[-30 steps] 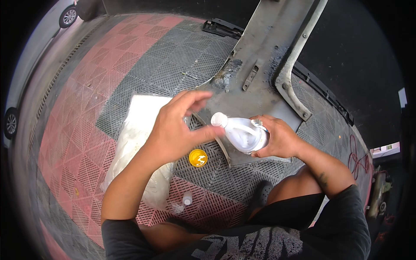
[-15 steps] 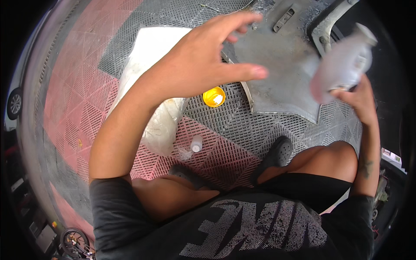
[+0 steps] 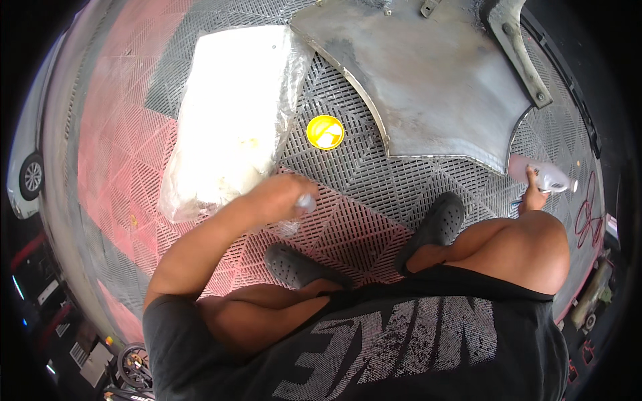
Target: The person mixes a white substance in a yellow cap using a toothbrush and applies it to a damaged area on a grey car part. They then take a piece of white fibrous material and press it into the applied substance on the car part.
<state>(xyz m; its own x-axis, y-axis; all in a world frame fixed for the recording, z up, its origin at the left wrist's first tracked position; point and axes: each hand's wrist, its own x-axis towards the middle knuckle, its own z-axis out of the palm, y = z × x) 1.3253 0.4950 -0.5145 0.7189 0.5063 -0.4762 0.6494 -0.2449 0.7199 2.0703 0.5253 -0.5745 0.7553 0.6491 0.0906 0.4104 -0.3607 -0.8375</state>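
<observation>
Grey-and-red gridded plastic floor tiles (image 3: 374, 194) carry a dull grey metal body panel (image 3: 441, 87) and a crinkly clear bag of white cloths (image 3: 227, 113). The right hand (image 3: 533, 195) grips a translucent squeeze bottle (image 3: 543, 175) at the panel's edge; tipped, it might spill. The left hand (image 3: 284, 197) pinches a small pale cap (image 3: 306, 201), which could slip through the grid near the yellow round lid (image 3: 326, 131).

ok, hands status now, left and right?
Left hand: closed on a small clear cap.
Right hand: holding a white plastic bottle.
</observation>
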